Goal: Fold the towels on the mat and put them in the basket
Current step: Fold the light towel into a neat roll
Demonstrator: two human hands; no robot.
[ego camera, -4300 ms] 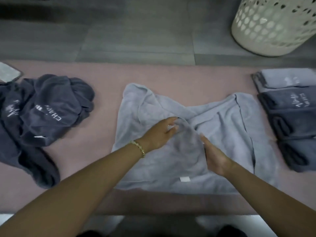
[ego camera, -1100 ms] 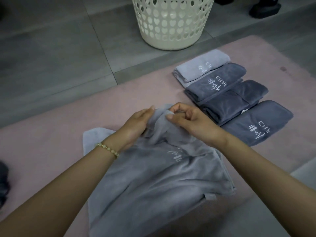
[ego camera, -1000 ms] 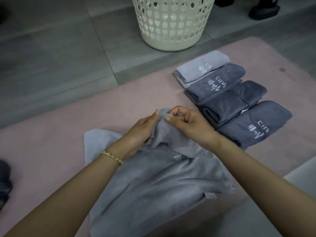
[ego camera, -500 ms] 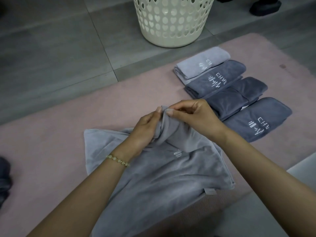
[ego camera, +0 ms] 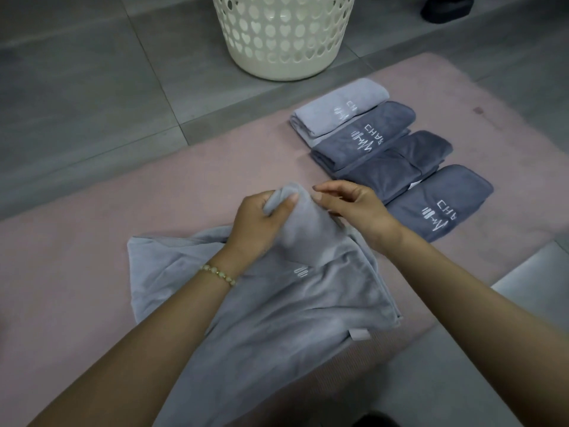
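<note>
Left hand now grips the raised peak of the grey towel alone, fingers wrapped round it; rest of it lies spread on the pink mat, near centre. Basket stands far, off the mat. Right hand has let go, fingers loosely curled just beside the peak. Four folded towels in a row, right.
</note>
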